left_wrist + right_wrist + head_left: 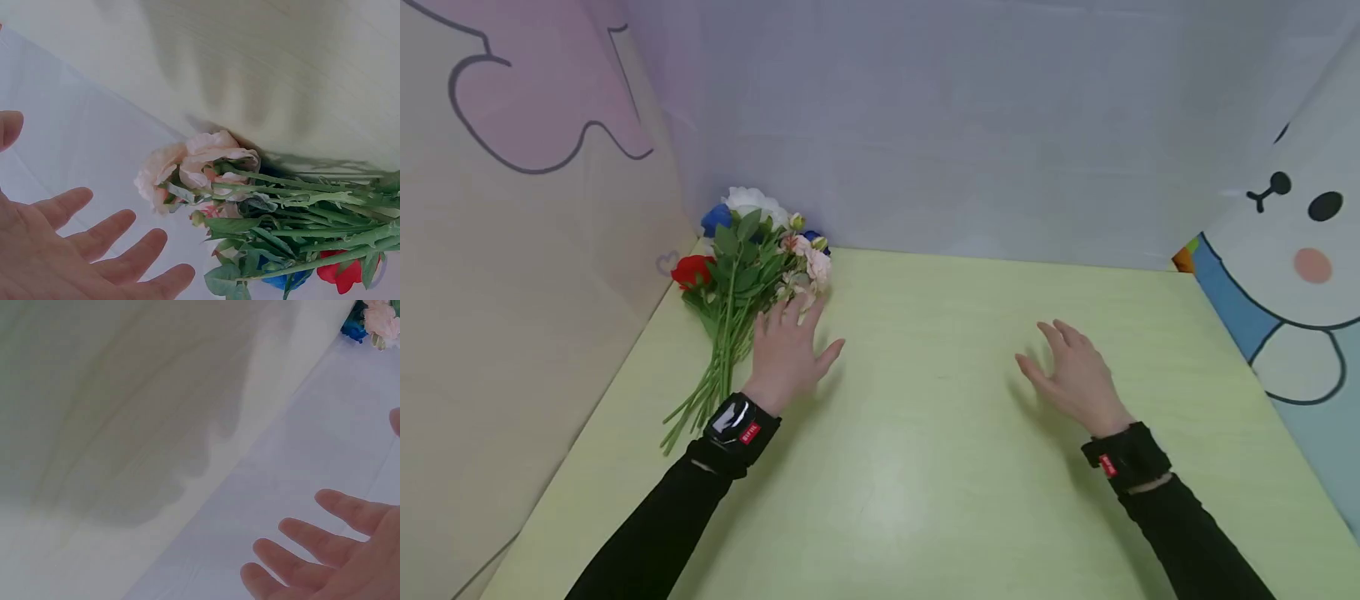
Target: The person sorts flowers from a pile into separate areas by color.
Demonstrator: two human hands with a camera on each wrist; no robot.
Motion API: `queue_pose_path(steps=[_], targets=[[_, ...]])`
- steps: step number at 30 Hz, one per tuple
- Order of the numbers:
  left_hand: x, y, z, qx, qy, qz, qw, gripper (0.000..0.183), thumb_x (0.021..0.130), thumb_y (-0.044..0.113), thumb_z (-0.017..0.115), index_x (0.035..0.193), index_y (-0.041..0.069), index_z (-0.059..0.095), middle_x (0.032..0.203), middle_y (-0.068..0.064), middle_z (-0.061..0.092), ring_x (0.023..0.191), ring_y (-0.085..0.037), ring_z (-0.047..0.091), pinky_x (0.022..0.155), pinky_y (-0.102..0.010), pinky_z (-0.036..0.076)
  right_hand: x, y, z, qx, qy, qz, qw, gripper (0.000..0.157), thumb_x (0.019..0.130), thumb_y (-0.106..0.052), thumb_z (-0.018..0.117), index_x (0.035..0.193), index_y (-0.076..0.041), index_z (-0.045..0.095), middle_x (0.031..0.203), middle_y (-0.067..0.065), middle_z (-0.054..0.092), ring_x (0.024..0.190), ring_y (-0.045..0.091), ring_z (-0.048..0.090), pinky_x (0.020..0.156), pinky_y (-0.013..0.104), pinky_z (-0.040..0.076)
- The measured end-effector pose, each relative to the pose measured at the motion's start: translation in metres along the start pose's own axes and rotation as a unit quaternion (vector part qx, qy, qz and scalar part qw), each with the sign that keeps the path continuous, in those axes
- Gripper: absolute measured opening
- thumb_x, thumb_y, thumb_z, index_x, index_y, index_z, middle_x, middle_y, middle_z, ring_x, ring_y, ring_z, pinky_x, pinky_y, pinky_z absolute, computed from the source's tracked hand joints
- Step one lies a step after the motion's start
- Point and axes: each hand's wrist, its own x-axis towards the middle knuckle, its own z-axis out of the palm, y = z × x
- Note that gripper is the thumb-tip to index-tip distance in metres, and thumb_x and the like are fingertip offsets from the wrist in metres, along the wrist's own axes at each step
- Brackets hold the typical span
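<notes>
A bunch of artificial flowers (733, 283) lies at the far left of the table, blooms toward the back wall and green stems (718, 367) toward the front. It has a red rose (692, 271), a white bloom (752, 202), blue blooms (717, 219) and pink blooms (206, 162). My left hand (786, 354) is spread just right of the stems, overlapping part of the bunch in the head view, and holds nothing. Over the table's right half, my right hand (1078, 379) hovers with loosely extended fingers (300, 569) and an unfilled palm.
The pale yellow-green table (925, 400) meets a plain light backdrop (962, 125) at its back edge. A cartoon-printed sheet (1300, 275) hangs on the right, another printed sheet (550, 250) on the left. Black bands (1126, 457) circle both wrists.
</notes>
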Motion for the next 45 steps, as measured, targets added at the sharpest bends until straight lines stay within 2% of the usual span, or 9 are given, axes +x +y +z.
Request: queue_pose_path(steps=[7,16,19,22,26,30,36,41,45], targets=[[-0.004,-0.01,-0.013,-0.029,0.022,0.012,0.9993,0.059,0.099,0.039,0.061,0.147,0.005,0.049,0.14,-0.024,0.056,0.122,-0.045,0.058,0.1,-0.057,0.05,0.014,-0.035,0.015,0.131,0.004,0.004,0.991,0.047,0.1,-0.022,0.059,0.137,0.006,0.054,0.138,0.03,0.057,0.123,0.048,0.057,0.096,0.061,0.05],[-0.008,-0.036,-0.027,-0.039,0.036,-0.019,0.9984,0.039,0.099,0.03,0.06,0.123,-0.001,0.065,0.115,-0.023,0.068,0.097,-0.042,0.067,0.073,-0.052,0.057,0.033,-0.083,0.03,0.307,-0.035,0.025,0.951,0.032,0.099,-0.012,0.059,0.128,0.002,0.062,0.13,0.023,0.065,0.114,0.038,0.067,0.098,0.046,0.055],[-0.009,-0.048,-0.033,-0.046,0.035,-0.039,0.9976,0.036,0.1,0.029,0.059,0.118,-0.002,0.065,0.107,-0.023,0.069,0.088,-0.041,0.067,0.066,-0.051,0.056,0.038,-0.1,0.034,0.372,-0.061,0.04,0.925,0.03,0.1,-0.011,0.057,0.128,0.0,0.062,0.131,0.022,0.064,0.115,0.035,0.067,0.095,0.032,0.056],[-0.01,-0.059,-0.039,-0.054,0.032,-0.063,0.996,0.035,0.1,0.029,0.058,0.117,-0.001,0.063,0.103,-0.023,0.068,0.082,-0.04,0.066,0.062,-0.05,0.053,0.043,-0.116,0.037,0.442,-0.088,0.059,0.891,0.031,0.102,-0.011,0.054,0.13,0.001,0.059,0.133,0.025,0.062,0.116,0.033,0.067,0.092,0.021,0.055],[-0.013,-0.073,-0.047,-0.066,0.033,-0.083,0.9938,0.035,0.1,0.026,0.057,0.117,-0.004,0.061,0.102,-0.026,0.067,0.077,-0.04,0.064,0.059,-0.049,0.05,0.048,-0.135,0.042,0.518,-0.111,0.076,0.845,0.034,0.104,-0.013,0.053,0.133,0.004,0.056,0.134,0.029,0.059,0.114,0.024,0.068,0.094,0.023,0.056],[-0.015,-0.084,-0.052,-0.069,0.031,-0.098,0.9923,0.036,0.098,0.023,0.057,0.115,-0.009,0.059,0.1,-0.03,0.068,0.072,-0.04,0.063,0.052,-0.045,0.048,0.054,-0.15,0.048,0.569,-0.133,0.086,0.807,0.035,0.104,-0.013,0.052,0.134,0.004,0.054,0.135,0.029,0.059,0.106,0.012,0.069,0.098,0.028,0.056],[-0.013,-0.096,-0.054,-0.075,0.008,-0.118,0.9902,0.039,0.097,0.023,0.058,0.116,-0.012,0.057,0.094,-0.032,0.067,0.068,-0.042,0.063,0.049,-0.041,0.045,0.059,-0.168,0.058,0.616,-0.165,0.103,0.763,0.037,0.104,-0.016,0.05,0.136,0.004,0.052,0.139,0.03,0.055,0.105,0.009,0.069,0.103,0.029,0.054],[-0.009,-0.101,-0.053,-0.081,-0.018,-0.135,0.9873,0.043,0.098,0.024,0.057,0.119,-0.013,0.056,0.102,-0.035,0.067,0.076,-0.046,0.065,0.055,-0.045,0.049,0.061,-0.182,0.063,0.651,-0.189,0.139,0.722,0.038,0.106,-0.017,0.045,0.139,0.003,0.05,0.14,0.026,0.057,0.103,0.007,0.069,0.1,0.024,0.054],[-0.005,-0.104,-0.048,-0.083,-0.053,-0.153,0.9833,0.046,0.098,0.029,0.055,0.119,-0.013,0.054,0.107,-0.036,0.065,0.086,-0.051,0.066,0.063,-0.052,0.053,0.061,-0.192,0.068,0.664,-0.206,0.164,0.7,0.041,0.107,-0.017,0.043,0.142,0.003,0.047,0.142,0.023,0.057,0.106,0.009,0.068,0.099,0.025,0.055]])
